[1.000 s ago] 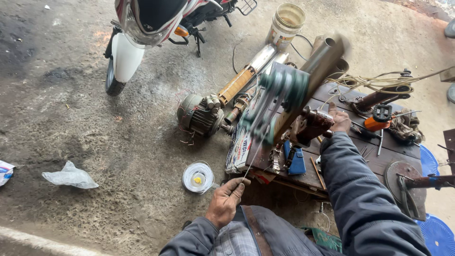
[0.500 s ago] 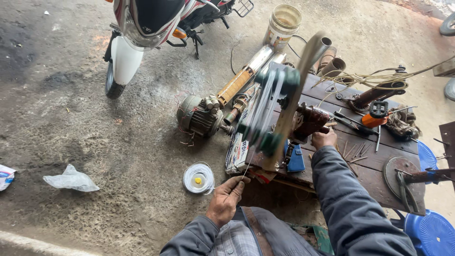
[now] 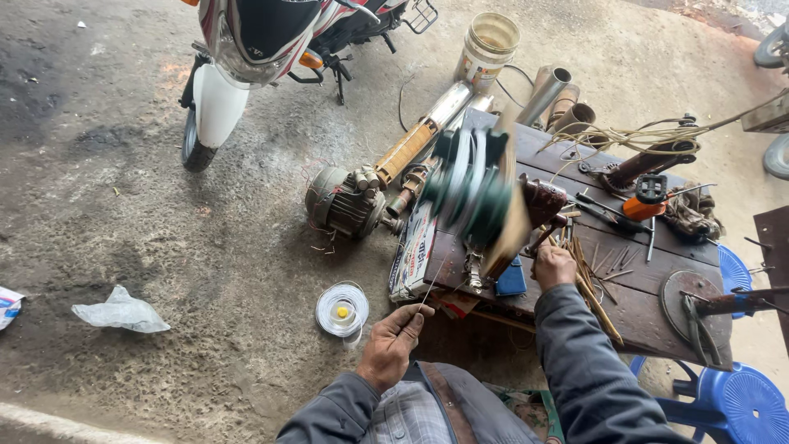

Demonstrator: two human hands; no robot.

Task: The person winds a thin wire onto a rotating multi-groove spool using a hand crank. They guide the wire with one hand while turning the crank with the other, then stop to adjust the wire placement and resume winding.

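Presently the left hand (image 3: 390, 344) has a narrow pinching grip on a thin wire (image 3: 433, 284), thumb and fingers closed on it; the wire runs taut and upward from the pinch to the green winding former (image 3: 470, 191), seemingly so it feeds under tension. Right hand (image 3: 555, 265) is closed around what looks like a crank handle just beside the former; the grip is partly hidden, so exactly what it holds cannot be told. Former is motion-blurred, which suggests it is spinning. It stands on the front-left edge of the dark wooden counter (image 3: 641, 300), within reach of both hands. Wire spool (image 3: 342, 310) lies flat on the concrete floor below and left of the former, near the left hand, probably so it can pay out freely. Electric motor (image 3: 345, 201) sits on the floor left of the former. Behind the former: metal tubes (image 3: 544, 94), a bucket (image 3: 488, 45), and a parked scooter (image 3: 246, 49) further left.
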